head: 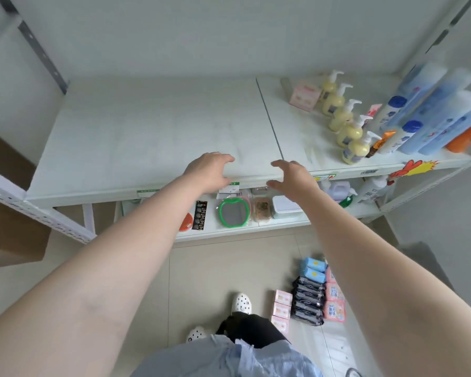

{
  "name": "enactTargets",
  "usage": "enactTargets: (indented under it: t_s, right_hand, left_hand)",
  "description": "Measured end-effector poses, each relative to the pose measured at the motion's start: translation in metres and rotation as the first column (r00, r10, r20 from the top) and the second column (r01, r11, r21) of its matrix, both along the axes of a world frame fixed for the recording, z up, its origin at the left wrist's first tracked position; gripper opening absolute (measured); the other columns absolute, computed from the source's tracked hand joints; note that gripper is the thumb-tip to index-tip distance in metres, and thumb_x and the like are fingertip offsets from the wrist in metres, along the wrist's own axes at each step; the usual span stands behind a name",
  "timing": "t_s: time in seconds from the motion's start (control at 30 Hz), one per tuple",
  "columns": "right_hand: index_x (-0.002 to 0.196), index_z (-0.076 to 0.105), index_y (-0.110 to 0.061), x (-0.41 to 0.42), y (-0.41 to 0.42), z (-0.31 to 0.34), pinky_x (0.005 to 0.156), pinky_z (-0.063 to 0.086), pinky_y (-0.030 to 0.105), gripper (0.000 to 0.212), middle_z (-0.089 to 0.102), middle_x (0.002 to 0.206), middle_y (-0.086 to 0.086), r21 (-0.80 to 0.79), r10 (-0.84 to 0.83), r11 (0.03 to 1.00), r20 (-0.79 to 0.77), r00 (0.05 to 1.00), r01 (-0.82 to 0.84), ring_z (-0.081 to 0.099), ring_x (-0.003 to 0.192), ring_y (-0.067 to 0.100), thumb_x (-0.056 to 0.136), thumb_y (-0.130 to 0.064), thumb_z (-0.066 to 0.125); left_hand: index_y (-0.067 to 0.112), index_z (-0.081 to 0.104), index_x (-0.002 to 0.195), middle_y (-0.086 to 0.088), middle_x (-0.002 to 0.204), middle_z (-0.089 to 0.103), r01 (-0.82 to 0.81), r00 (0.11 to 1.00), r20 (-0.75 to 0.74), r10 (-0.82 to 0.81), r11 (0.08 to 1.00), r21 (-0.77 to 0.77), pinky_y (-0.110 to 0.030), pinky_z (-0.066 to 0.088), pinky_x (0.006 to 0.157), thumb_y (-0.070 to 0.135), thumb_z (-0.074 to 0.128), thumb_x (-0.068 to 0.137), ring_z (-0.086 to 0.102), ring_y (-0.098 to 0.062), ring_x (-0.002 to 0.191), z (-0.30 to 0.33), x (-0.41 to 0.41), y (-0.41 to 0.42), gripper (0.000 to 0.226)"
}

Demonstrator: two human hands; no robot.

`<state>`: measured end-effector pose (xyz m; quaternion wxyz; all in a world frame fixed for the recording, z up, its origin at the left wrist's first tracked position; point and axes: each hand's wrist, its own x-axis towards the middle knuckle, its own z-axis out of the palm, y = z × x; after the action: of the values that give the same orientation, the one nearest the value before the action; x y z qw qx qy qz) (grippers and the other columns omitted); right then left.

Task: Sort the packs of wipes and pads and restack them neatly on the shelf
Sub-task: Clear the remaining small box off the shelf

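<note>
Both the left hand (210, 170) and right hand (294, 176), fingers loosely spread and holding nothing, hover at the smooth white shelf (147, 137) edge, while soft rectangular packs (309, 302) lie floor-stacked at five o'clock.

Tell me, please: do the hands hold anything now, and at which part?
Nothing is held. The left hand and right hand are both empty, fingers loosely spread over the shelf's front edge. The packs lie on the floor.
</note>
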<state>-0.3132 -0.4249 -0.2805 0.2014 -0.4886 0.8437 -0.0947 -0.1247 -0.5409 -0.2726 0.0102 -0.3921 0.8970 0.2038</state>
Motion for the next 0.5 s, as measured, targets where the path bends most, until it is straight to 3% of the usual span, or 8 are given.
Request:
enactTargets:
  t_s: [0.13,0.5]
  right_hand:
    - [0.143,0.043,-0.022,-0.038,-0.032,0.002,0.097,0.043,0.037,0.06,0.05,0.131,0.013,-0.004,-0.019,1.0,-0.012,1.0,0.019,0.046,0.125,0.03,0.089,-0.036,0.065]
    - [0.143,0.042,-0.019,-0.13,-0.096,0.015,0.087,0.045,0.034,0.059,0.049,0.132,0.013,-0.019,-0.122,0.992,0.0,0.993,0.122,0.056,0.112,0.031,0.09,-0.036,0.064]
  left_hand:
    - [0.025,0.041,0.142,-0.002,0.144,0.044,0.037,0.999,-0.013,-0.038,0.999,-0.015,-0.034,0.04,0.102,0.025,0.059,0.088,0.041,-0.022,0.132,0.004,-0.04,-0.03,0.057]
    - [0.024,0.041,0.142,-0.002,0.14,0.046,0.003,1.0,-0.017,-0.003,1.0,0.019,-0.034,0.041,0.1,0.027,0.057,0.091,0.044,-0.022,0.129,0.012,-0.139,-0.098,0.054]
